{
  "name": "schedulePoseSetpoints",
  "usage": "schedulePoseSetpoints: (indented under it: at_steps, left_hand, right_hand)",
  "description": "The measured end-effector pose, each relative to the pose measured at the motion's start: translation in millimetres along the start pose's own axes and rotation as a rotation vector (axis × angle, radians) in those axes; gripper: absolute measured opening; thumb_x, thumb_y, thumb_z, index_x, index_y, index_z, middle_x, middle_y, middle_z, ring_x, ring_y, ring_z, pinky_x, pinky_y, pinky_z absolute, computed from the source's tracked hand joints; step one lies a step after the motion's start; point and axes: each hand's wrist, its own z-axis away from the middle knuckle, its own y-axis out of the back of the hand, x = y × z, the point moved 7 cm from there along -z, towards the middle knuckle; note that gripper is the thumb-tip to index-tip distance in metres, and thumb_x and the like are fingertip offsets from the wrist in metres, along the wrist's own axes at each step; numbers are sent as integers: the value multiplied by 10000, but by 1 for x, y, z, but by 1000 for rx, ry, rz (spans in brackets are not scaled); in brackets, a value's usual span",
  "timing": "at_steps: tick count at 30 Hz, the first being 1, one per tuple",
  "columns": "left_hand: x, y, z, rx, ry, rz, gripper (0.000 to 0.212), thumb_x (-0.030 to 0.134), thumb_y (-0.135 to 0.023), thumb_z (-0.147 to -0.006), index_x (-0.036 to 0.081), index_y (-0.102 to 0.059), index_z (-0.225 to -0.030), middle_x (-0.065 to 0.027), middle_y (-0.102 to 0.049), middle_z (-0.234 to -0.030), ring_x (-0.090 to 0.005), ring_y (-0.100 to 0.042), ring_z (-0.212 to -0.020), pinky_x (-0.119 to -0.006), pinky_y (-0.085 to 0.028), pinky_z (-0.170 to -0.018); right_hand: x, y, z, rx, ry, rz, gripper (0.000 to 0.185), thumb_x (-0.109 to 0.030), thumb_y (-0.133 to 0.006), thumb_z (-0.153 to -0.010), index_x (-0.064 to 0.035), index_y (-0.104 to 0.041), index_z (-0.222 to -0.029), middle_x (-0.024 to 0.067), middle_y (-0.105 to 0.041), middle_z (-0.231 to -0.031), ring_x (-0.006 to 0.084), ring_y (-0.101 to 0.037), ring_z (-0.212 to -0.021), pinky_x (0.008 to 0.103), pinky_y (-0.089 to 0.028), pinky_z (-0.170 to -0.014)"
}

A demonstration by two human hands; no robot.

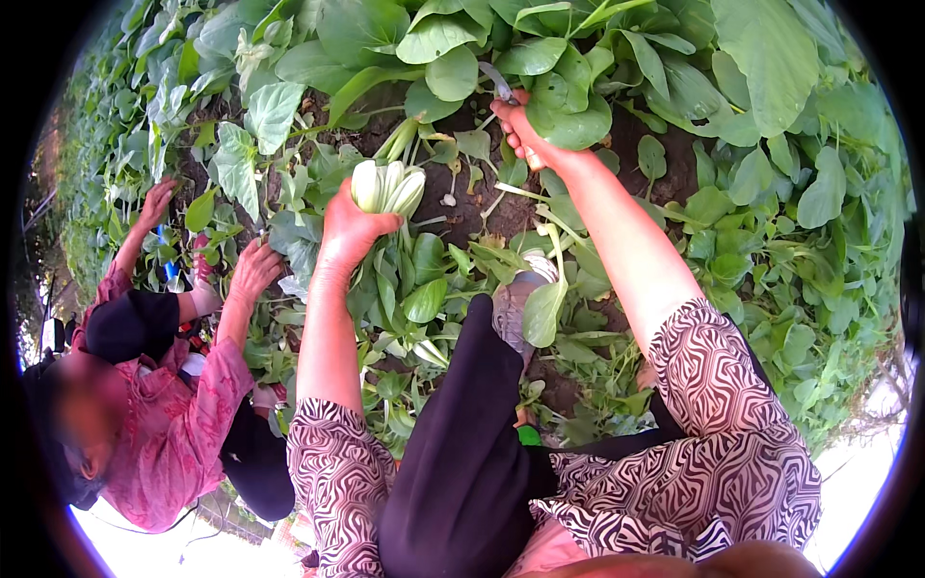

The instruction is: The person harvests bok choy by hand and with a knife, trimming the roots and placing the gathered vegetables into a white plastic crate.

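My left hand [361, 220] is closed around a bunch of leafy greens [388, 186], its pale cut stem ends pointing up and its leaves hanging below. Up and to the right, my right hand [522, 130] grips a tool with a light handle end [533, 159] and a curved grey metal blade [496, 79], which looks like a sickle. The blade lies among the stems of standing leafy green plants [571, 94], partly hidden by their leaves. Between my hands are dark soil [452, 191] and some loose stalks.
At the left a co-worker in a pink patterned shirt [159, 433] crouches, both hands low among the plants. Cut greens [433, 354] lie beside my knee. My shoe [514, 311] stands on the ground under a loose leaf [543, 314]. Dense leafy plants [751, 188] grow ahead and at the right.
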Motion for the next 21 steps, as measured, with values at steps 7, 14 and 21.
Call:
schedulePoseSetpoints:
  at_steps: [7,14,21]
  left_hand:
    - [42,7,11,-156,-139,245,814,23,-762,-521,6,-444,-1269,-75,-571,-1119,-164,-543,-1026,-292,-404,-941]
    - [124,1,-15,-177,-334,255,923,-8,-754,-520,31,-365,-1356,-83,-551,-1167,-186,-526,-1069,-283,-371,-982]
    - [62,46,-52,69,4,-78,816,83,-769,-506,1,-450,-1252,-129,-606,-1070,-236,-580,-995,-314,-423,-928]
  right_hand:
    - [-31,-30,24,-36,154,254,294,-319,-479,-902,-99,-491,-1097,1,-435,-603,90,-420,-469,256,-349,-380]
    - [-30,-43,-2,-11,432,401,278,-249,-524,-867,-65,-571,-1070,168,-647,-1003,300,-613,-966,373,-471,-838]
    - [-31,-27,-18,-75,26,130,267,-315,-489,-922,-90,-512,-1062,-24,-415,-652,72,-402,-492,239,-355,-401]
